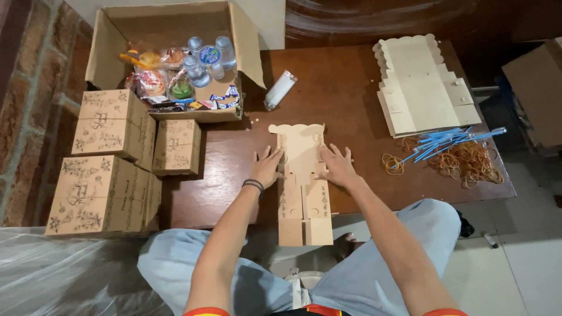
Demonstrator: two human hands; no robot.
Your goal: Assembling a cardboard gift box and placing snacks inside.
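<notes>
Head camera view, looking straight down at a dark wooden table (351, 88) and the person's own lap in light jeans. At the centre of the frame lies a flat, unfolded cardboard box blank (302, 181), tan with a scalloped top edge; its lower end hangs over the near table edge. The left hand (267, 167), with a dark band at the wrist, lies flat with fingers spread, pressing on the blank's left edge. The right hand (336, 165) lies flat too, fingers spread, on the blank's right edge. Neither hand grips anything.

In the upper left of the frame stands an open cardboard carton (170, 35) holding small water bottles (208, 58) and colourful wrapped snacks (158, 79). Just right of it, a clear plastic sleeve (280, 90) lies tilted on the table. Below the carton, at the left of the frame, four folded tan boxes (111, 169) with printed floral decoration are grouped, some stacked.

In the upper right lies a stack of flat blanks (421, 82) of the same tan card. Below that stack, at the right, is a bundle of blue straws (451, 140) resting beside a loose heap of brown rubber bands (465, 161). Clear plastic sheeting (58, 272) covers the lower left corner.
</notes>
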